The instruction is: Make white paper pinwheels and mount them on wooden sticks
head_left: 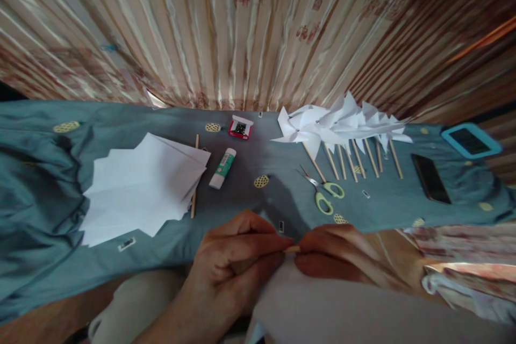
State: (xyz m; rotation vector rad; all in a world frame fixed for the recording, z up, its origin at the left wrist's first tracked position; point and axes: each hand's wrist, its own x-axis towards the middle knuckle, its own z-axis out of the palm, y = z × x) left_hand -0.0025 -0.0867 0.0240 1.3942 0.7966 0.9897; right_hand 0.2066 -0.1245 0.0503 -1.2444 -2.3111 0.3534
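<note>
My left hand [237, 258] is closed, thumb and fingers pinching near one end of a thin wooden stick [292, 249]. Facing it, my right hand [342, 250] is closed on the same stick, and only a short piece shows between the fingertips. Pale, paper-like material [282, 287] lies just below the fingers, close to the camera; its full shape is hidden. Beyond my hands, scissors with light green handles [324, 193] lie partly open on the cloth. A green and white glue stick [223, 169] lies further left.
White paper sheets [141, 188] form a loose stack at left, beside another wooden stick [193, 204]. A small open red box [241, 128] holds dark bits. Several white paper pinwheels [334, 123] on sticks lie at back right, near a black phone [430, 178] and a blue-framed device [471, 141].
</note>
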